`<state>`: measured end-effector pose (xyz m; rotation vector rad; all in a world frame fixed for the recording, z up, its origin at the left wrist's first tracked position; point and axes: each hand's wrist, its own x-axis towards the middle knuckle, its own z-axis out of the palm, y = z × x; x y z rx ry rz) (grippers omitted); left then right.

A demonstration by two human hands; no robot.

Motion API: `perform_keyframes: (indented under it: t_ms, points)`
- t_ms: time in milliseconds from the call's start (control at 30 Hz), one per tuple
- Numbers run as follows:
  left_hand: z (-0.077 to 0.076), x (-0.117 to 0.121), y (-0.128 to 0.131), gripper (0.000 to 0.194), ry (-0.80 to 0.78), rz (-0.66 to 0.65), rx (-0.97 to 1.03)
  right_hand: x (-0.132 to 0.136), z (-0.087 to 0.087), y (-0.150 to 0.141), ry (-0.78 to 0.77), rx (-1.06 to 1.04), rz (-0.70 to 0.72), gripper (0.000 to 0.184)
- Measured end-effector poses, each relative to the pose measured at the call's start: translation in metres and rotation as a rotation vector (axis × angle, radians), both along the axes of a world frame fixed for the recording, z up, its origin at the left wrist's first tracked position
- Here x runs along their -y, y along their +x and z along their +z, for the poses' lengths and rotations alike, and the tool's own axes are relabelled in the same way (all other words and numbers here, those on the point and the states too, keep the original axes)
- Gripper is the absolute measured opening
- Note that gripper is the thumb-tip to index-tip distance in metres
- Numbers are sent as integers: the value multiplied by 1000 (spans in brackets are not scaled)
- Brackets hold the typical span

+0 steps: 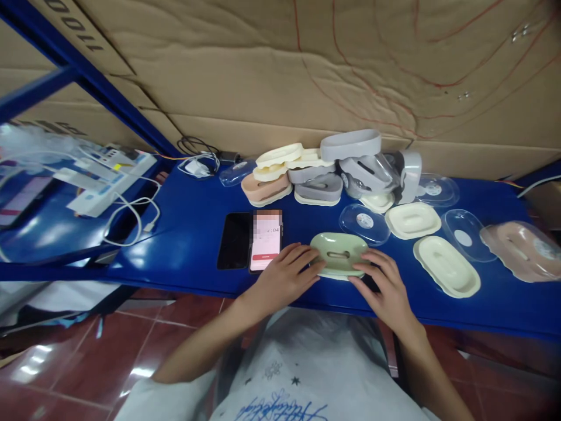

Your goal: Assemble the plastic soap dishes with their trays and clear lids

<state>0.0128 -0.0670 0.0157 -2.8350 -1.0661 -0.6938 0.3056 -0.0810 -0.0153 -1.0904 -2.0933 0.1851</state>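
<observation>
Basically, bkgd is filled by cardboard (245, 70). In front of it, a blue table (184, 234) is spread w/ small goods. At rear ctr a pile of dishes (318, 190) is stacked: grey, peach & pale yellow, some tilted. Far L, a white power strip (109, 182) is seen w/ cables. Far R, a pinkish dish (521, 251) is covered by clear plastic.

Near front edge, approx ctr, the green dish (339, 241) is held between both hands, hollow side up. L hand (289, 270): fingers half bent, laid over L end, grip light. R hand (388, 286): partly curled, R end held by fingertips, thumb kept at near edge. Whether dish is lifted off table can't be told.

Two cream trays (447, 266) (412, 220) are laid R of hands. Two phones are set side by side L of dish: black phone (234, 241), screen dark; lit phone (265, 234), nearer L hand. Clear lid (344, 234) is placed just behind green dish, marked w/ round white sticker (364, 220).
</observation>
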Motion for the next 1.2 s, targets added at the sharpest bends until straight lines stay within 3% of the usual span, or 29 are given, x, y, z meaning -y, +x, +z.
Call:
perform_keyframes:
  t_ms: [233, 400, 567, 733, 800, 967, 1067, 1200]
  points:
    - [24, -50, -8, 16, 69, -160, -302, -17, 11, -4, -9, 264, 104, 38]
    - [27, -81, -17, 13, 60, -302, -274, -34, 19, -5, 46, 302, 137, 37]
    - [12, -81, -17, 16, 38, -346, -111, -27, 12, -5, 11, 253, 116, 38]
    - [1, -77, -17, 11, -3, -376, -133, -25, 17, 2, -13, 259, 149, 36]
    - [3, -76, -19, 11, -50, -374, -134, -33, 22, 10, -36, 259, 111, 39]
    - [13, -76, -30, 15, -170, -355, -42, -54, 20, 27, -88, 355, -160, 53]
    - [16, -77, -36, 20, -224, -338, 7, -58, 11, 27, -118, 314, -205, 54]
    - [14, -79, -39, 40, -335, -304, 65, -57, 10, 25, -165, 199, -202, 57]
